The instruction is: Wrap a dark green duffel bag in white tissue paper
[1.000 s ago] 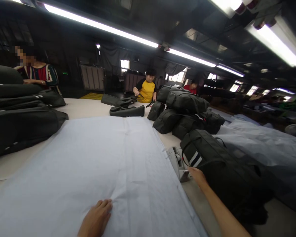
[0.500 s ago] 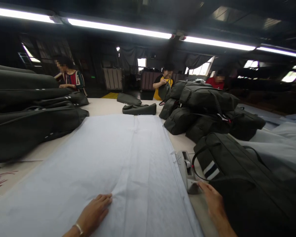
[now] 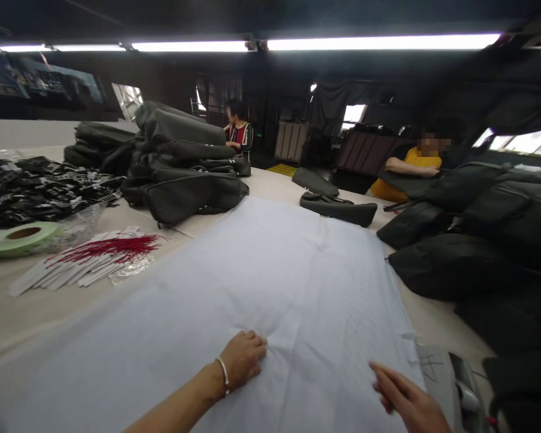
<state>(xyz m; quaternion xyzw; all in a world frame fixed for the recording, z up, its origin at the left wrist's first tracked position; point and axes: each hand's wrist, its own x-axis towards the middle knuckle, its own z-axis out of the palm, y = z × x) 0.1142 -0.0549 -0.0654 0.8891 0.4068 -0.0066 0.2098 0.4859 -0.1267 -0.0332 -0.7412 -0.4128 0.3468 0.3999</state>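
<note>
My left hand [image 3: 243, 358], with a pale bracelet at the wrist, rests on a stack of thin white sheets [image 3: 252, 264]. Its fingers are curled and drawn together, and creases in the top sheet spread out from the fingertips. Over the right side of the stack is my right hand [image 3: 408, 394], thumb and fingers pinched. Whatever sits between those fingertips is too small to make out. Just right of this hand stands a grey tape dispenser [image 3: 446, 385] with marks written on its side, partly cut off by the lower edge.
Dark green bags pile up at left [image 3: 189, 162] and right [image 3: 469, 258]; more bags [image 3: 338, 207] lie beyond the sheets. On the left are tags with red strings [image 3: 103, 255], a pale green roll [image 3: 22, 237] and dark straps [image 3: 45, 189]. Co-workers [image 3: 241, 129] are across the table.
My view has turned left, bringing the tags, roll and straps into sight. My right hand has left the tape dispenser's front end and come over the sheets. My left hand stays on the stack.
</note>
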